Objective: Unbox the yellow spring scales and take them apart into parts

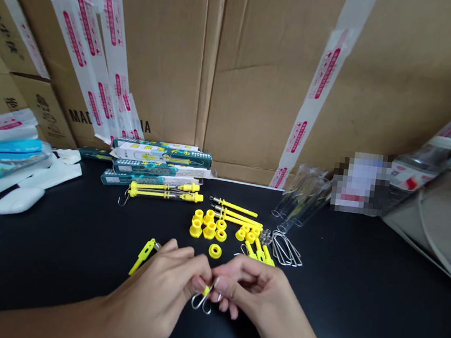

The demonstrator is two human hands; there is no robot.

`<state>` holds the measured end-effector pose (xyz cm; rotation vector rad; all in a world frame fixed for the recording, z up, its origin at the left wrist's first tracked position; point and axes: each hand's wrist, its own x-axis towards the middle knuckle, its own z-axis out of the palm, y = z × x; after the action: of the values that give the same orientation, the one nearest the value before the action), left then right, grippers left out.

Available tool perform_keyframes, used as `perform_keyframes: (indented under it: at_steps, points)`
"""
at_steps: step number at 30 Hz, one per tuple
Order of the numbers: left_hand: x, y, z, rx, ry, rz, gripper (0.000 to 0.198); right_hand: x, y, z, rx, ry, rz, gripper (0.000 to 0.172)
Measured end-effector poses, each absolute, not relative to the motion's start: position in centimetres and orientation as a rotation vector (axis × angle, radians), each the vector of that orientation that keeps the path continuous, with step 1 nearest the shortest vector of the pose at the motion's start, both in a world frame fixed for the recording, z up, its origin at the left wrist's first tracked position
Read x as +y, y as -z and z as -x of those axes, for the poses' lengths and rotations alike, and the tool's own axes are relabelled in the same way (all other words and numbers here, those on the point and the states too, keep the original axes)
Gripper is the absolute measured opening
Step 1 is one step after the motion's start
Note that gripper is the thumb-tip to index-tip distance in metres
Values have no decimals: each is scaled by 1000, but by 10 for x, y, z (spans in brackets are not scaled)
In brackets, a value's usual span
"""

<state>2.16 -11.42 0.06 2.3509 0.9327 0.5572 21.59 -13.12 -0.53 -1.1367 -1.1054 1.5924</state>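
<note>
My left hand (159, 286) pinches a small yellow piece (206, 291) joined to a bent metal wire hook (196, 301). From the right, my right hand (254, 291) grips the wire between thumb and forefinger, so the two hands nearly touch. A yellow flat part (142, 257) lies beside my left hand, its metal end partly hidden. Just beyond the fingers sits a yellow ring (215, 251). Several yellow caps (196, 228) and rings stand behind it. Near my right hand are yellow clips (260, 250) and a pile of wire hooks (286, 249).
Yellow rods (240, 218) with metal tips lie behind the caps. Assembled yellow pieces (166, 192) rest before stacked green boxes (160, 169). Clear tubes (301, 196) and a bottle (421, 164) stand right; blue-white packaging (2, 157) lies left. Cardboard boxes (260, 75) wall the back.
</note>
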Motion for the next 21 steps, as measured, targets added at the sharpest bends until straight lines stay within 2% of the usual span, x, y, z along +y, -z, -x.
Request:
perform_keyframes:
  at_steps: [3,6,11,17,21]
  points:
    - [-115,1,-22,1007,-534,-2287,26,-130,2,-217,-1015,-1626,1139,45]
    - [-116,1,-21,1015,-554,-2307,37,-131,0,-219,-1007,-1679,1137,48]
    - [-116,-1,-17,992,-559,-2420,47,-133,4,-218,-1123,-1564,1114,35]
    - [-115,-3,-19,849,-505,-2585,65,-133,5,-216,-1233,-1446,1198,32]
    - [-116,-6,-22,837,-486,-2572,63,-134,7,-216,-1278,-1434,1225,29]
